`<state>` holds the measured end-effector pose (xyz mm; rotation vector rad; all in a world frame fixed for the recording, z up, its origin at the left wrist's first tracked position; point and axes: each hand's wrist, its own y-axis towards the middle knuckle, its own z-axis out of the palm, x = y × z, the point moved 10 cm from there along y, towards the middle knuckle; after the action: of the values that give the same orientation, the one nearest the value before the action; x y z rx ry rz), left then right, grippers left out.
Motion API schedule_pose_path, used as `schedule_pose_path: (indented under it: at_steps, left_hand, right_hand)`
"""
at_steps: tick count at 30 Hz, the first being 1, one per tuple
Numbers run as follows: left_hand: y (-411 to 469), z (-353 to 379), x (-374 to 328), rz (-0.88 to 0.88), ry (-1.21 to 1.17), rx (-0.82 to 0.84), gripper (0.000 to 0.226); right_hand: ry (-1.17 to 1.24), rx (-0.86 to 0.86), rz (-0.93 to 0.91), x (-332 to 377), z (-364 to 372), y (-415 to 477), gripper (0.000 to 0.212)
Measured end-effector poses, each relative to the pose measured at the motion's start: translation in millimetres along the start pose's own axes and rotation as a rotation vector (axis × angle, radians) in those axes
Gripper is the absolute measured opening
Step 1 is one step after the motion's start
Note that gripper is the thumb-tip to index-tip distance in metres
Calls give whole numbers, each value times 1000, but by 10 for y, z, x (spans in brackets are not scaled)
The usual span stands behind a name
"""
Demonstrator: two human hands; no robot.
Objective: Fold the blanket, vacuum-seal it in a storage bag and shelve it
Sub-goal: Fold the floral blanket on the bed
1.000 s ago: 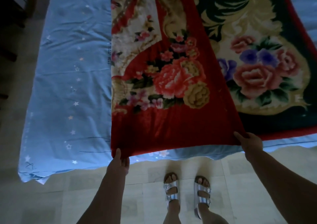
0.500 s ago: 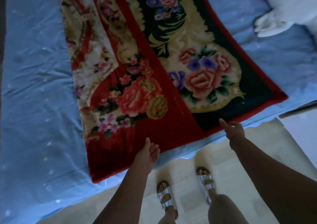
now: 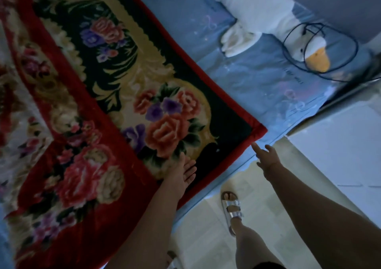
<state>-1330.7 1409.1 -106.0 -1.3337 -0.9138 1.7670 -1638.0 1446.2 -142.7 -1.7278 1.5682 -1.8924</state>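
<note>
Home bedroom, bed (image 3: 257, 83), plush goose (image 3: 274, 19), tiled floor (image 3: 340, 145)

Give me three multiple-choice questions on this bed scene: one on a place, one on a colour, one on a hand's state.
1. Where does the plush goose lie? A on the floor; B on the blue sheet, beside the blanket; C on the blanket.
2. The blanket's border is: A red; B green; C white.
3. The right hand is: A gripping a cable; B open, reaching towards the blanket's corner; C a closed fist.
Answers: B, blue sheet lies under it; A, a red band edges the pattern; B, its fingers stretch out, holding nothing.
</note>
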Motion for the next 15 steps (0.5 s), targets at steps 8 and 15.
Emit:
schedule_pose_path:
  at_steps: [8, 15]
  left_hand:
    - [532, 1049, -68, -14, 69, 22, 48]
    - [803, 1309, -18, -17, 127, -12, 51]
  right_hand:
    - [109, 41, 63, 263, -201, 921, 100]
    - [113, 100, 96, 207, 30, 1265, 66]
